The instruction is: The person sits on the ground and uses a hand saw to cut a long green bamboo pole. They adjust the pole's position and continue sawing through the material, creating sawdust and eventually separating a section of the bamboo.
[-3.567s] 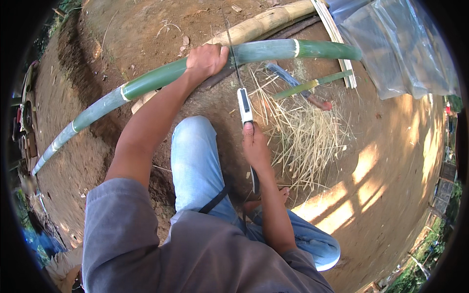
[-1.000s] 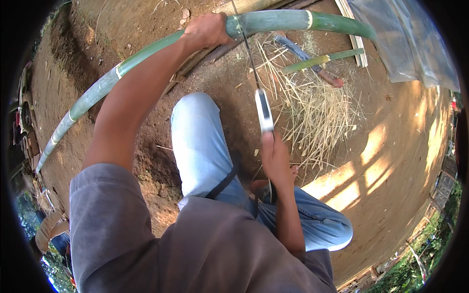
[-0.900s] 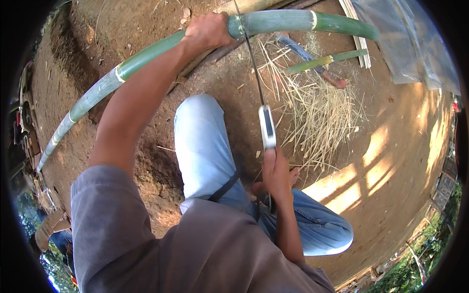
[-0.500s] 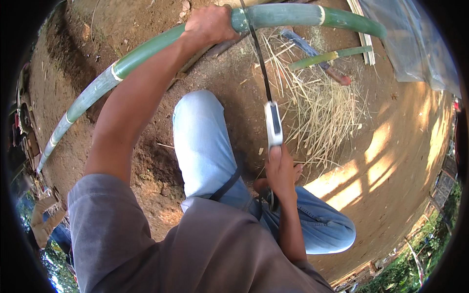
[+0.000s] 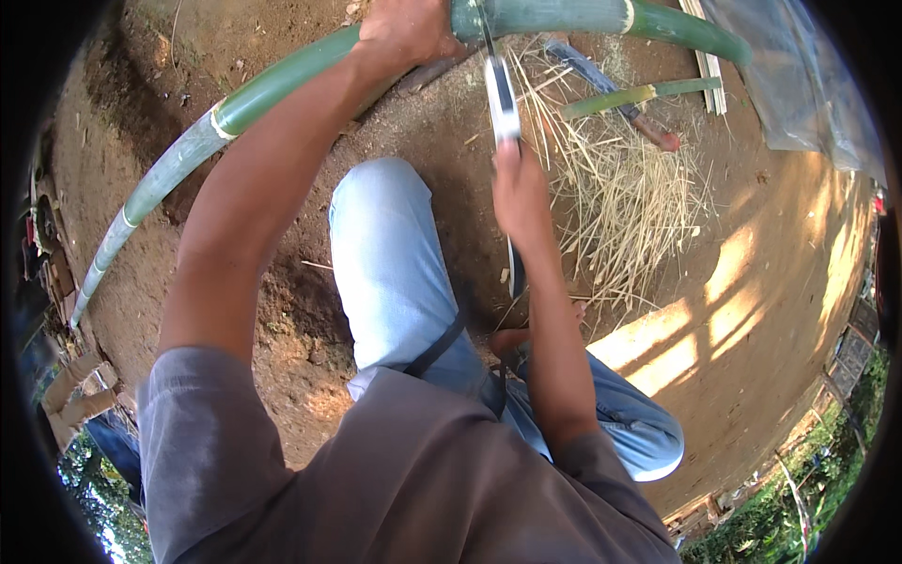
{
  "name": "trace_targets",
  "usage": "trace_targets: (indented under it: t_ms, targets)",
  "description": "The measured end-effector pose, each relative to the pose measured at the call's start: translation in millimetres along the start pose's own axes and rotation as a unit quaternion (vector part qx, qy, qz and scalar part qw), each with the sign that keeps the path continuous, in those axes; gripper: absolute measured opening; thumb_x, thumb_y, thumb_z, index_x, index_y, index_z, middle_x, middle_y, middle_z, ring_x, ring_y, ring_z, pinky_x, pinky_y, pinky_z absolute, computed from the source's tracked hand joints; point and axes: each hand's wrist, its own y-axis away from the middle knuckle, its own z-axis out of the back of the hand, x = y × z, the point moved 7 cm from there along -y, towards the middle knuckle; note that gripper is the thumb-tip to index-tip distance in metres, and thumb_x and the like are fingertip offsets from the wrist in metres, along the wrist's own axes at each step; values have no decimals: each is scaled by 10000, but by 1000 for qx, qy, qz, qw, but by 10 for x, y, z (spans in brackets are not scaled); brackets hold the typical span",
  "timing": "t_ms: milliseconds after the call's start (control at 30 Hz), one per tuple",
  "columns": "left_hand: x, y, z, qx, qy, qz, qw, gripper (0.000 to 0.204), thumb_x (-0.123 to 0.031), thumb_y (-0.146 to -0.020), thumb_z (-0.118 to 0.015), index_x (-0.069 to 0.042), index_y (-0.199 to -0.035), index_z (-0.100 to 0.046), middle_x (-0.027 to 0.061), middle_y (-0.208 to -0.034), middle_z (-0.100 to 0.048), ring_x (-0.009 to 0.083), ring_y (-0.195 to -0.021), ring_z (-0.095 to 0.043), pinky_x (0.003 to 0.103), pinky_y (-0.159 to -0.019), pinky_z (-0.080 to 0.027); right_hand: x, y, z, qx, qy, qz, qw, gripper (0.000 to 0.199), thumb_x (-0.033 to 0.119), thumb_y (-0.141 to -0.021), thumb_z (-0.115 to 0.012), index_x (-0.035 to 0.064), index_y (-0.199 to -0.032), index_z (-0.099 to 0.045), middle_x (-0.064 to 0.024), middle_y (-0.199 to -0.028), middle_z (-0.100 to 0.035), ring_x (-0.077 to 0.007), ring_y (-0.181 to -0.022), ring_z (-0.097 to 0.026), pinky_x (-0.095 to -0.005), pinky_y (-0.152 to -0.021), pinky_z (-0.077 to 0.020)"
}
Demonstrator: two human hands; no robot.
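Observation:
A long green bamboo pole [image 5: 282, 83] runs across the top of the view and appears curved. My left hand [image 5: 406, 30] is wrapped round it near the upper middle. Just to the right of that hand, the dark blade of a handsaw [image 5: 504, 101] meets the pole. Its white and black handle is slightly blurred, and my right hand [image 5: 522, 193] is closed round it. The far part of the blade passes out at the upper edge, so the cut itself is hard to see.
Thin pale bamboo strips [image 5: 634, 207] lie heaped on the dirt floor. Beside them are a short green bamboo piece [image 5: 639, 95] and a long-bladed knife [image 5: 587, 80] with a brownish-red handle. Clear plastic sheeting [image 5: 799, 85] hangs at the upper right. My jeans-clad knee [image 5: 385, 221] is below the pole.
My right hand has pushed the saw forward and upward, away from my body, bringing the handle close to the pole. My left hand keeps hold of the bamboo.

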Motion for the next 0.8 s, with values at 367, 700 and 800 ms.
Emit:
trace_targets:
  t_ms: [367,700,800]
  targets:
    - [117,21,-68,-16,-17,10,1000,529,-410,-684,-770,-8,-1028,-747,258,-937,-739,387,-932,-738,494,-815,-592,-231,643,54,-15,-9,-5,1000,476,398,-1078,-432,-47,-1131,-594,-320,-917,-660,-541,-927,-633,-544,-790,-492]
    - [35,90,-115,-11,-9,-18,1000,603,-415,-770,-826,4,-1152,-620,238,-939,-739,367,-867,-747,498,-779,-608,33,1018,813,-13,-290,-152,945,450,493,-1096,-390,78,-1034,-552,39,-673,-466,-60,-503,-433,-231,-447,-356]
    - [21,-22,-157,24,0,-15,1000,670,-403,-714,-842,32,-1176,-626,250,-999,-732,377,-957,-732,468,-859,-587,-325,1417,1142,-107,-261,-211,936,503,533,-1093,-356,74,-1019,-549,29,-642,-459,-71,-469,-435,-244,-416,-353]
